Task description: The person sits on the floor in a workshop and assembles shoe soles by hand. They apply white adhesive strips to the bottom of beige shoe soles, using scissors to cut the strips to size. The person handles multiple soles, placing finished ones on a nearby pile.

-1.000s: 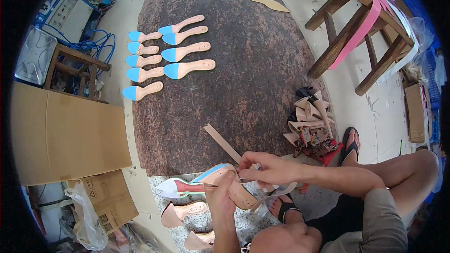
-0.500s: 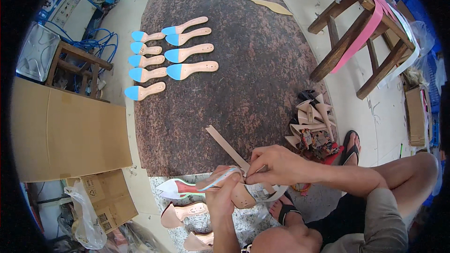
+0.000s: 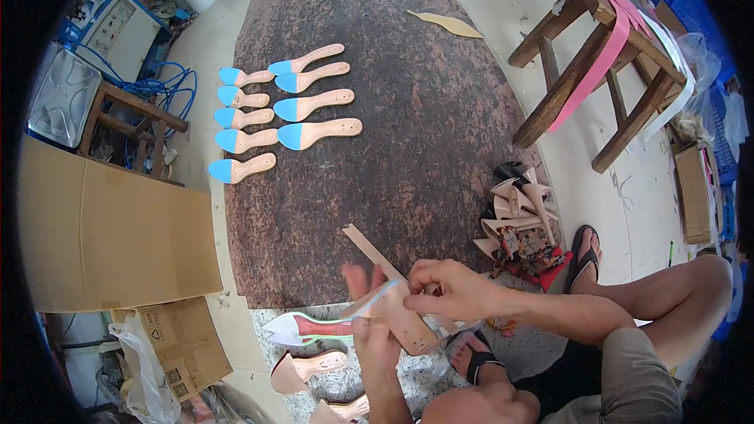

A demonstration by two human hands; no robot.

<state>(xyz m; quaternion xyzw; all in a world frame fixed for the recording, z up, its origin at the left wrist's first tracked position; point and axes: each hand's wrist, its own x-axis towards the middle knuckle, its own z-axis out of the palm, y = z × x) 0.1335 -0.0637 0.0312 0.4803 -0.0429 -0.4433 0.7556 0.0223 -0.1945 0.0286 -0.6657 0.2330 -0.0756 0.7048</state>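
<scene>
My left hand (image 3: 378, 344) is wrapped round a beige shoe insole (image 3: 399, 316) with a light-blue patch near its front and small holes at its heel end. Its fingers are smeared by motion beyond the insole's far edge. My right hand (image 3: 454, 290), fingers curled in a pinch, is on a narrow beige strip (image 3: 369, 246) at the insole's side. The strip's free end sticks out toward the dark board. Left of my hands lie a white-tipped, red-centred insole with a green edge (image 3: 314, 329) and a beige shoe piece (image 3: 310, 369).
Two columns of blue-tipped insoles (image 3: 320, 134) lie on the dark mottled board (image 3: 314, 251). Beige high-heel parts (image 3: 514, 212) are heaped at its right edge. A wooden stool (image 3: 559, 82) draped with pink strips stands at the far right, a cardboard box (image 3: 126, 228) at the left.
The insole has turned and tilted in my left hand, showing more of its flat face. My left fingers have swung up and outward. My right hand has moved slightly; the view has shifted a little.
</scene>
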